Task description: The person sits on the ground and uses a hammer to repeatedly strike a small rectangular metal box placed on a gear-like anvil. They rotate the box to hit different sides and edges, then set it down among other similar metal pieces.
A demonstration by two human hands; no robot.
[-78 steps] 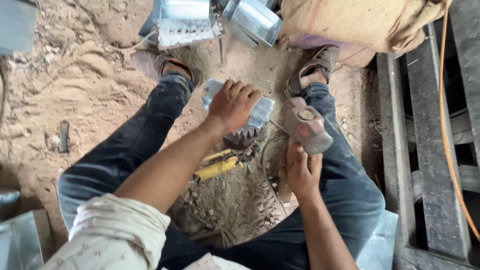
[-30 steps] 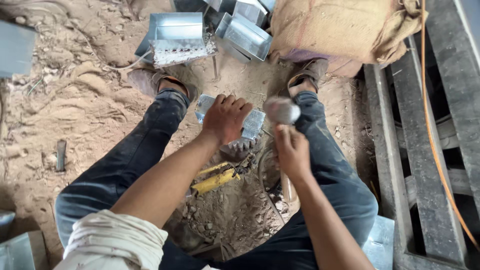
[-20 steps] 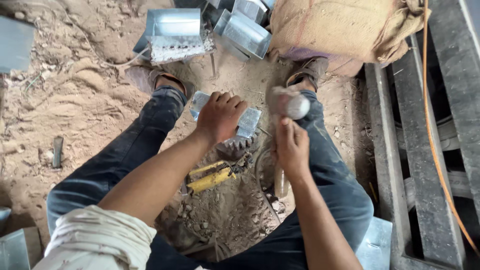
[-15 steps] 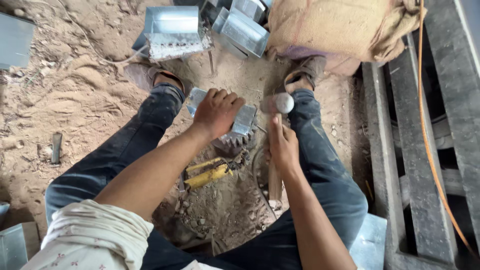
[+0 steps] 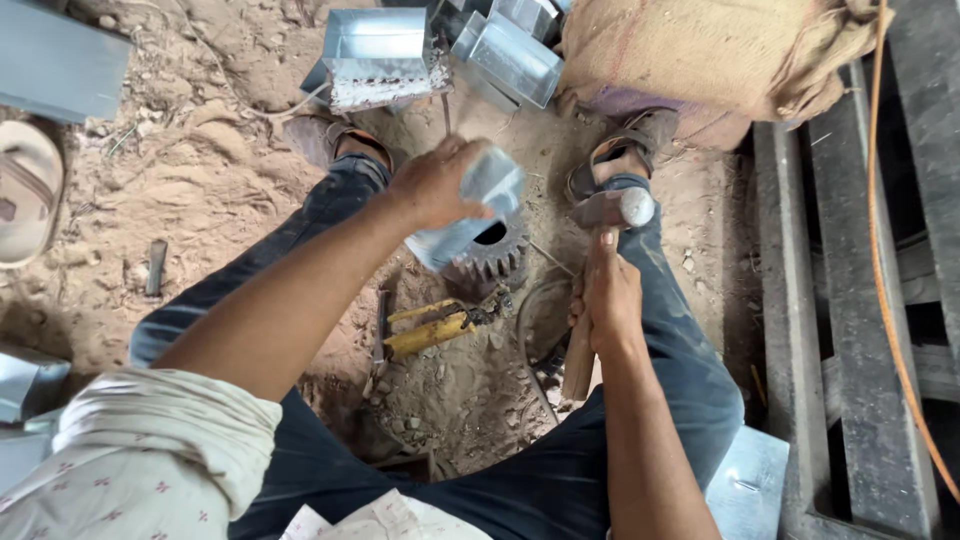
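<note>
One small box of bright sheet metal (image 5: pixel 470 205) sits tilted in the person's left hand (image 5: pixel 432 182), fingers wrapped over its far end, lifted just above a dark toothed gear wheel (image 5: pixel 492 257) that lies half sunk in the sandy floor (image 5: pixel 150 190) between the knees. The right hand (image 5: pixel 606 295) is closed around the wooden handle of a hammer (image 5: pixel 605 250), whose worn steel head points away from the person, just right of the box and close to the right knee. Near the gear, toward the person, lie yellow-handled pliers (image 5: pixel 440 325) in the dirt, with a thin dark bar just left of them. Both legs, in dark jeans, spread outward, the feet in sandals at the far side. Beyond the feet stand more folded sheet-metal boxes (image 5: pixel 375 55), open side up, and to their right a stuffed burlap sack (image 5: pixel 700 50). The ground is loose, reddish-brown sand strewn with pebbles and scraps. At far left lies a loose sandal (image 5: pixel 28 190) beside a flat grey metal sheet (image 5: pixel 60 60). Along the right edge runs a dark wooden pallet (image 5: pixel 850 300), with an orange cord (image 5: pixel 885 260) trailing across its slats. Another piece of sheet metal (image 5: pixel 748 490) rests by the right thigh.
</note>
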